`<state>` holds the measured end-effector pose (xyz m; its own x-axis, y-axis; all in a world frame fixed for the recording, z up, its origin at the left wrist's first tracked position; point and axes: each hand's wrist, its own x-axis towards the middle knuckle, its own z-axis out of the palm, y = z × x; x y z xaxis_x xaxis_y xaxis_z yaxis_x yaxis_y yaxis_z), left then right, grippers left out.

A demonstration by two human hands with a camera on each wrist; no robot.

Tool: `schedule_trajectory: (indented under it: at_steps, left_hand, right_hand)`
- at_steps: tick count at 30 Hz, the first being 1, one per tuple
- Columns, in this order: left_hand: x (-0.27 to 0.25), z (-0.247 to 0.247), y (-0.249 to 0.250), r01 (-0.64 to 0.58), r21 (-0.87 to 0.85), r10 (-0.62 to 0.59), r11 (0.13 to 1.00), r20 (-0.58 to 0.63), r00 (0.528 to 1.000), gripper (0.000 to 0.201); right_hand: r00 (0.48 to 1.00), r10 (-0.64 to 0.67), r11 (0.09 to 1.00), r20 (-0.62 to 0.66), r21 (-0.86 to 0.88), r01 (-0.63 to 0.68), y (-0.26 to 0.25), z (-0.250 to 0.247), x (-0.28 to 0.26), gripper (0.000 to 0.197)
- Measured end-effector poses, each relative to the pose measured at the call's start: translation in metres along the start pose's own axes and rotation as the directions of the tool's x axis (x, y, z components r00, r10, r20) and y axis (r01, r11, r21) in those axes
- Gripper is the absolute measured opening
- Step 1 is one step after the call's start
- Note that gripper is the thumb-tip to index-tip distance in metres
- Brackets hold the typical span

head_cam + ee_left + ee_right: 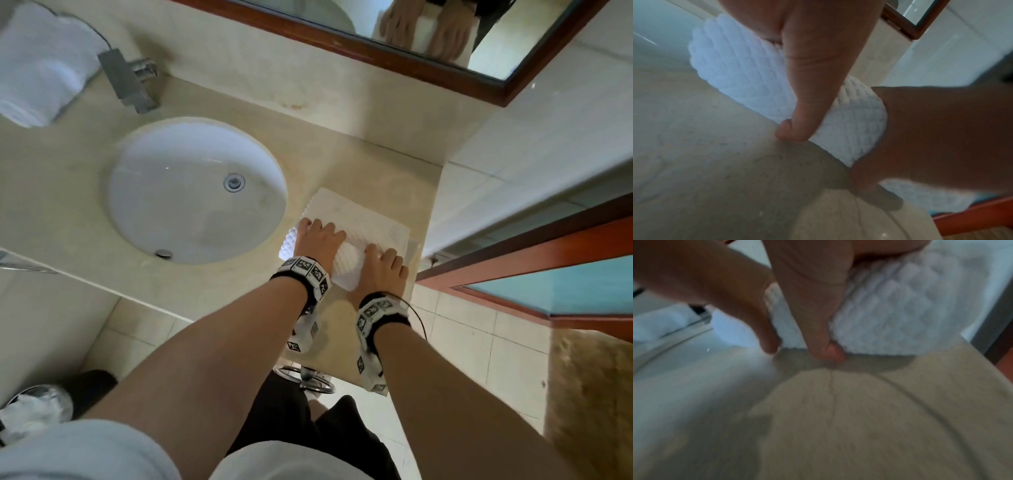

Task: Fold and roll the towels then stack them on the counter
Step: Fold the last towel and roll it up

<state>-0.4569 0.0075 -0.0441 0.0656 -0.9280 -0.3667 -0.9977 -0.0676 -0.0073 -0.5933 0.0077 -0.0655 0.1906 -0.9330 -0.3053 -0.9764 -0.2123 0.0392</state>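
A white waffle-textured towel (359,219) lies on the beige counter (376,164) to the right of the sink, its near end rolled into a thick roll (349,260). My left hand (317,240) grips the roll's left part, fingers over the top and thumb tucked behind it. In the left wrist view the left thumb (795,123) presses the roll (855,129) against the counter. My right hand (382,270) grips the roll's right part; the right wrist view shows its thumb (826,347) under the towel roll (890,318). The far part of the towel lies flat.
A round white sink (197,192) sits left of the towel, with a chrome faucet (128,80) behind it. More white towels (41,75) lie at the far left of the counter. A wood-framed mirror (445,65) hangs behind; the counter ends at the wall (496,178) to the right.
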Motion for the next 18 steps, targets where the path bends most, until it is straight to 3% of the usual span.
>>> schedule_trajectory:
  at_steps: [2,4,7,9,14,18]
  left_hand:
    - [0.004,-0.002,0.001,0.006,0.011,-0.006,1.000,0.018,1.000,0.065]
    - [0.007,-0.004,0.000,0.001,0.010,-0.001,1.000,0.045,0.999,0.065]
    - [0.002,-0.006,0.003,0.027,0.008,-0.027,1.000,0.054,0.998,0.072]
    - [-0.013,0.000,0.008,0.073,-0.023,-0.073,0.997,-0.014,0.997,0.070]
    - [-0.053,0.035,0.014,0.070,-0.053,-0.079,0.996,-0.209,0.975,0.068]
    - [-0.041,0.030,0.005,0.074,-0.088,-0.081,0.993,-0.079,0.994,0.067]
  right_hand:
    - [0.988,-0.029,0.999,-0.154,0.039,0.036,0.002,0.010,-0.013,0.053]
    - [0.985,-0.036,0.997,-0.166,0.057,0.046,0.004,0.011,-0.018,0.050]
    - [0.999,-0.029,0.999,-0.019,0.040,0.029,0.007,-0.003,-0.006,0.070]
    - [0.996,-0.055,0.998,0.077,0.034,0.052,0.010,-0.012,0.007,0.078]
    - [0.951,-0.182,0.980,0.250,-0.029,0.195,0.016,-0.030,0.030,0.070]
    - [0.921,-0.162,0.979,0.354,-0.058,0.195,0.010,-0.037,0.028,0.069]
